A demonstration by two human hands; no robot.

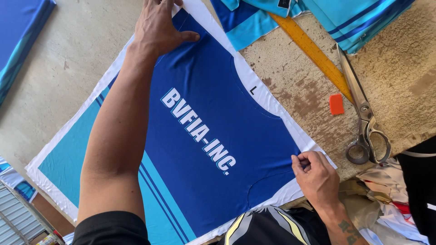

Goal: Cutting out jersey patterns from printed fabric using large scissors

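A printed fabric panel point(213, 104), dark blue with white lettering, light blue stripes and a white border, lies flat on a worn tabletop point(295, 86). My left hand point(156, 27) is stretched far out and presses flat on the panel's far corner. My right hand point(315, 174) pinches the white border at the panel's near corner, by the table's edge.
Large metal scissors point(363, 118) lie shut on the table to the right, next to a small orange chalk piece point(336, 104) and a long yellow ruler point(313, 52). More blue fabric pieces point(359, 18) lie at the far side and another point(18, 31) at the left. Fabric scraps point(386, 190) are piled near me.
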